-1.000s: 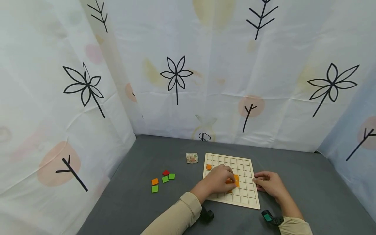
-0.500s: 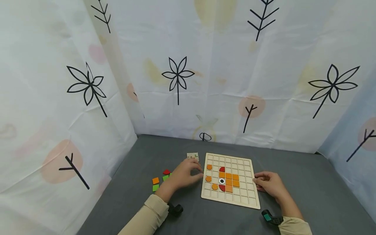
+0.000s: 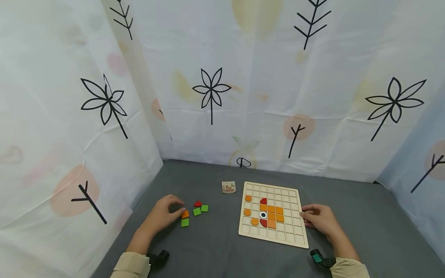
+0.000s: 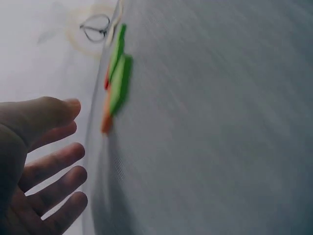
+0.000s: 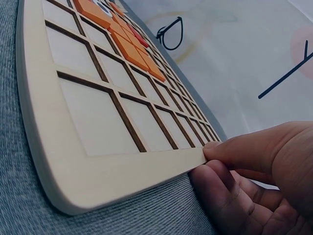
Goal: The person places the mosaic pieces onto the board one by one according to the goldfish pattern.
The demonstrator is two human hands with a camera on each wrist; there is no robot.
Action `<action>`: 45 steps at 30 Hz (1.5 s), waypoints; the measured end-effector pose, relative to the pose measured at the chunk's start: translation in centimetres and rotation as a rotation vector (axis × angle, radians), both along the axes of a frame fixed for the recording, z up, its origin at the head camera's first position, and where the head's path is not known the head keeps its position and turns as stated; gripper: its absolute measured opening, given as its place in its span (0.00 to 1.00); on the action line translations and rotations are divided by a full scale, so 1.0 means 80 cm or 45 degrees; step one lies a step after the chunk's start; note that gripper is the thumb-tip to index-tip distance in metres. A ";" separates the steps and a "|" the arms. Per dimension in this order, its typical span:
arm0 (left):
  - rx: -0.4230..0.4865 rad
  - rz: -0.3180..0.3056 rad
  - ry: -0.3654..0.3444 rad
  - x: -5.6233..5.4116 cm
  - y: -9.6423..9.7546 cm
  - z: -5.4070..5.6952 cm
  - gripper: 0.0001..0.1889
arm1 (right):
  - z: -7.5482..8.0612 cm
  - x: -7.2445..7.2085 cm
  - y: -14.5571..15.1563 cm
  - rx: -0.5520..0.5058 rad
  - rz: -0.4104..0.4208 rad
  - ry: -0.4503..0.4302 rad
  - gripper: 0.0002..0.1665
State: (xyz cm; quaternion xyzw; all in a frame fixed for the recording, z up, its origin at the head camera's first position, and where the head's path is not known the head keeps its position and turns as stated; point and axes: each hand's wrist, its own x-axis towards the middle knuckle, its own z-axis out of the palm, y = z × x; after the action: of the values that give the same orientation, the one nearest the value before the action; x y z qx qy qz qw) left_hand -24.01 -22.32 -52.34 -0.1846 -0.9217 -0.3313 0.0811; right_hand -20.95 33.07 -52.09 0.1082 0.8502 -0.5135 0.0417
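One loose orange square tile [image 3: 185, 214], likely light and stiff, best pinched by opposite edges, lies lower left of centre in the head view beside the left hand [image 3: 161, 214]; near it, three green tiles [image 3: 197, 211], one red tile [image 3: 197, 204]. Lower right, the grid board [image 3: 292, 233] bears six orange squares [image 3: 271, 216], three orange discs [image 3: 247, 212], two red pieces [image 3: 263, 223], one eye tile [image 3: 263, 215]. Left wrist view: that hand relaxed, holding nothing. Right wrist view: right hand [image 5: 259, 181] pinching the board's edge.

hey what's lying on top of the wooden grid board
On the wooden grid board: three orange discs, six orange squares, two red pieces and an eye-patterned disc. The cells beneath these are covered, so they can't be seen.
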 end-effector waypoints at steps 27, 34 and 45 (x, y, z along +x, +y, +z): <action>-0.094 0.071 -0.149 0.003 -0.004 -0.014 0.10 | -0.003 0.001 0.002 0.001 -0.008 -0.004 0.23; -0.098 0.067 -0.163 -0.001 0.000 -0.013 0.10 | -0.002 0.000 0.003 -0.004 -0.003 -0.001 0.23; -0.140 0.069 -0.124 -0.006 0.002 -0.014 0.10 | 0.003 0.000 0.001 -0.013 0.013 -0.011 0.24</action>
State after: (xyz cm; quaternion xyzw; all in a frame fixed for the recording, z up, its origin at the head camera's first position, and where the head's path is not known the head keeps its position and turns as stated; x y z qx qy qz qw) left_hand -24.47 -22.18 -53.44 -0.1473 -0.9461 -0.2863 0.0347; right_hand -20.95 33.16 -51.85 0.1058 0.8479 -0.5172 0.0487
